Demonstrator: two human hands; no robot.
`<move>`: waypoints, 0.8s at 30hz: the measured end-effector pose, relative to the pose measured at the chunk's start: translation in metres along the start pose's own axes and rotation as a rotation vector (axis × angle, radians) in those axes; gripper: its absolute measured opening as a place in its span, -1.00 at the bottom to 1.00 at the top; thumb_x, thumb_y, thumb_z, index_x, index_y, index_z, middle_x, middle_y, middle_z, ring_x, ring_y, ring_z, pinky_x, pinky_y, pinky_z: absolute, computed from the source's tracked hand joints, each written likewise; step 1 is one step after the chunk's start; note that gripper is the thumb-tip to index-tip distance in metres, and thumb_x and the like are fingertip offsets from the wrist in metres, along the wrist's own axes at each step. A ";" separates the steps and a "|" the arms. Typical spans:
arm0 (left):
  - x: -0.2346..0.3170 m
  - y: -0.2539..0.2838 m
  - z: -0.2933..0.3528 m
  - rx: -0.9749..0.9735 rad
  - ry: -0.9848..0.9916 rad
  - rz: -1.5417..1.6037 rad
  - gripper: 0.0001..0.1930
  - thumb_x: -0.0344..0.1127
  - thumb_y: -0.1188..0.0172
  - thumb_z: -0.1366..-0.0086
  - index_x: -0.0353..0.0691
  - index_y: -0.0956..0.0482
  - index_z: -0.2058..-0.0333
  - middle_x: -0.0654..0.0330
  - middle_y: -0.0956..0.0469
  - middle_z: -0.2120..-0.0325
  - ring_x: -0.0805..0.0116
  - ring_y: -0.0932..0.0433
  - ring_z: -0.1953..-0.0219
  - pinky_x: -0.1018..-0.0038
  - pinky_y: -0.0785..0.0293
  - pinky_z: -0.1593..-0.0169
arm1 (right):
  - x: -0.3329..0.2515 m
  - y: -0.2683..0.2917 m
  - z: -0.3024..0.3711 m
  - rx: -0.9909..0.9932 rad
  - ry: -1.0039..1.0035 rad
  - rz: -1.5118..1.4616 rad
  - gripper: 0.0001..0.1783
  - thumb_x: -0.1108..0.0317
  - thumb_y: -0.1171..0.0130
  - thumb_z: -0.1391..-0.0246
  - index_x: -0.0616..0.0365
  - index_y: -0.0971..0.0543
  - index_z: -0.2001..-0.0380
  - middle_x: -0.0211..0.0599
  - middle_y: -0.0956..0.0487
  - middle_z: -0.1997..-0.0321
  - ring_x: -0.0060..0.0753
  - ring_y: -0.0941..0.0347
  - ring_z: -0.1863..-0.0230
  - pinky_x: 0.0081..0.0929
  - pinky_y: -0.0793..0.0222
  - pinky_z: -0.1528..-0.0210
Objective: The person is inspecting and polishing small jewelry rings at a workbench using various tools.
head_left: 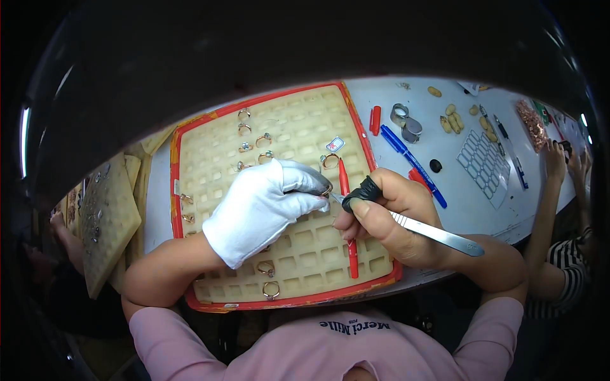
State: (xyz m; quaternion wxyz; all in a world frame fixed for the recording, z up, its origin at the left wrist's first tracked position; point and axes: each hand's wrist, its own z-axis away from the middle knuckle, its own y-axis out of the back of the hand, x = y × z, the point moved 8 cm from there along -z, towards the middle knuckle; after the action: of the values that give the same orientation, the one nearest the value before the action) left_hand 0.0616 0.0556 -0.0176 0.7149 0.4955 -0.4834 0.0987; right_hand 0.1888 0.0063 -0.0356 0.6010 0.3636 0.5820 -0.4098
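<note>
My left hand (264, 206), in a white glove, pinches a small gold-coloured ring (326, 190) between thumb and fingertips. My right hand (406, 216) is closed around a scalpel (438, 233) with a flat, ribbed metal handle; its tip meets or nearly meets the ring. A black cover (362, 193) wraps one right finger. Both hands are above a cream pocketed tray (305, 254) edged in red. Under my right fingers lies a red marker (352, 257). Another ring (329, 160) sits beside a small white tag (335, 144), and several stone-set rings (264, 140) stand in the pockets.
Right of the tray lie a blue pen (416, 168), a red cap (375, 120), a folding loupe (406, 122), peanuts (452, 119) and a clear patterned sheet (484, 166). Stacked trays (111, 222) stand at left. Another person's arm (546, 209) reaches in at right.
</note>
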 end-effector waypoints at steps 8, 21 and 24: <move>0.002 -0.002 0.001 0.021 -0.069 -0.030 -0.83 -0.48 -0.31 -0.05 -0.33 -0.62 0.32 0.16 -0.60 0.34 0.40 -0.54 0.28 0.51 -0.45 0.15 | 0.002 -0.002 0.000 0.003 -0.029 0.145 -0.86 0.41 0.03 -0.18 0.30 -0.41 0.34 -0.16 -0.59 0.32 -0.52 -0.53 0.33 -0.55 -0.48 0.26; -0.008 -0.002 0.001 0.031 -0.001 0.050 -0.84 -0.49 -0.28 -0.09 -0.36 -0.62 0.30 0.16 -0.61 0.34 0.45 -0.54 0.30 0.53 -0.45 0.16 | 0.005 -0.003 0.000 0.002 -0.019 0.056 -0.84 0.39 0.04 -0.19 0.31 -0.39 0.29 -0.14 -0.57 0.28 -0.50 -0.50 0.29 -0.52 -0.47 0.19; -0.005 -0.001 0.001 0.026 0.007 0.031 -0.82 -0.49 -0.29 -0.09 -0.34 -0.62 0.29 0.17 -0.61 0.34 0.45 -0.53 0.29 0.53 -0.45 0.16 | 0.001 -0.002 0.000 0.029 0.075 0.035 -0.81 0.35 0.03 -0.19 0.30 -0.37 0.32 -0.15 -0.58 0.31 -0.53 -0.50 0.32 -0.52 -0.45 0.26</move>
State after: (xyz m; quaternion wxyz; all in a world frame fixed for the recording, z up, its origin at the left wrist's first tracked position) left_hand 0.0592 0.0562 -0.0218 0.7084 0.4969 -0.4872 0.1179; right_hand 0.1866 0.0052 -0.0360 0.5805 0.3975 0.5917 -0.3935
